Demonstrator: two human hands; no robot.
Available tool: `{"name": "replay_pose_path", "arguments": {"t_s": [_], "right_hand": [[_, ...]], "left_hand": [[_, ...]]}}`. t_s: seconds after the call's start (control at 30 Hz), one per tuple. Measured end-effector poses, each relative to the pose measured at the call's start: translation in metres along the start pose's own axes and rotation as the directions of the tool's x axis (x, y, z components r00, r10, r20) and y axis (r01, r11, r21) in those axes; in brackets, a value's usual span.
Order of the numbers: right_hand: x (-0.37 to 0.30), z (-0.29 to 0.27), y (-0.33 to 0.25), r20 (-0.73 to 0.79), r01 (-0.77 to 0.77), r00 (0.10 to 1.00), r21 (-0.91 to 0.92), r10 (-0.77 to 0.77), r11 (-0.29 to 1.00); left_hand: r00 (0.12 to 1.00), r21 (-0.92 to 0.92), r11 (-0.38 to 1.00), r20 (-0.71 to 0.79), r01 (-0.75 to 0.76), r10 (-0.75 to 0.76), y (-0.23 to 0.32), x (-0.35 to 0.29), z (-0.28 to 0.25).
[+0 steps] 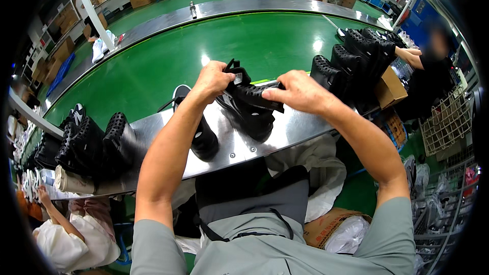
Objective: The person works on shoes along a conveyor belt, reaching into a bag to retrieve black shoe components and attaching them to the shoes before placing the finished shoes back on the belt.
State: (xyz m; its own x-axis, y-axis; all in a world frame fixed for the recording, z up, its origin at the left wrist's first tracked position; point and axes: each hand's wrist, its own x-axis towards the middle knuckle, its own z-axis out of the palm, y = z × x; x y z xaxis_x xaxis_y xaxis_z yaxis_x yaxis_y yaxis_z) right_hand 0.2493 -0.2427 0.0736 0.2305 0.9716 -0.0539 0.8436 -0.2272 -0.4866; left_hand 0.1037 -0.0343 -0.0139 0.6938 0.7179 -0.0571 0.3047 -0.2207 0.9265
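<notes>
My left hand pinches the raised edge of a black boot, close to a small white label. On the other side my right hand grips a perforated black flap of the same boot, its thumb pressed on top. The boot's heel end points toward me over the steel ledge. To the left, under my left forearm, lies another black shoe with a pale sole edge at its far end; my forearm hides part of it.
Several tall perforated black boots stand at left beside a beige cup-like container. More boots stand at right, where a co-worker reaches in near a cardboard box. A green belt runs beyond the steel ledge.
</notes>
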Motion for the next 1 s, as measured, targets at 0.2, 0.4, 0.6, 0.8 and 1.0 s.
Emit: {"name": "replay_pose_path", "arguments": {"t_s": [0.2, 0.4, 0.6, 0.8, 1.0], "right_hand": [[-0.005, -0.009, 0.026, -0.06, 0.116, 0.993, 0.208, -0.106, 0.971], [-0.033, -0.042, 0.034, 0.025, -0.082, 0.994, 0.819, 0.108, 0.567], [-0.04, -0.025, 0.028, 0.145, -0.182, 0.983, 0.885, 0.117, 0.428], [-0.015, -0.01, 0.032, 0.215, -0.236, 0.969, 0.684, 0.119, 0.69], [0.015, -0.01, 0.022, 0.106, -0.017, 0.994, 0.024, 0.014, 1.0]], "left_hand": [[0.974, 0.312, 0.943, -0.147, -0.118, 0.17, 0.012, -0.019, 0.01], [0.918, 0.063, 0.963, -0.292, -0.263, 0.27, 0.072, -0.077, 0.006], [0.95, -0.402, 0.882, 0.08, -0.247, 0.303, 0.061, -0.059, 0.008], [0.98, 0.578, 0.816, -0.169, 0.012, 0.106, 0.056, -0.052, -0.008], [1.0, 0.413, 0.91, -0.014, 0.025, -0.021, 0.036, -0.037, 0.017]]}}
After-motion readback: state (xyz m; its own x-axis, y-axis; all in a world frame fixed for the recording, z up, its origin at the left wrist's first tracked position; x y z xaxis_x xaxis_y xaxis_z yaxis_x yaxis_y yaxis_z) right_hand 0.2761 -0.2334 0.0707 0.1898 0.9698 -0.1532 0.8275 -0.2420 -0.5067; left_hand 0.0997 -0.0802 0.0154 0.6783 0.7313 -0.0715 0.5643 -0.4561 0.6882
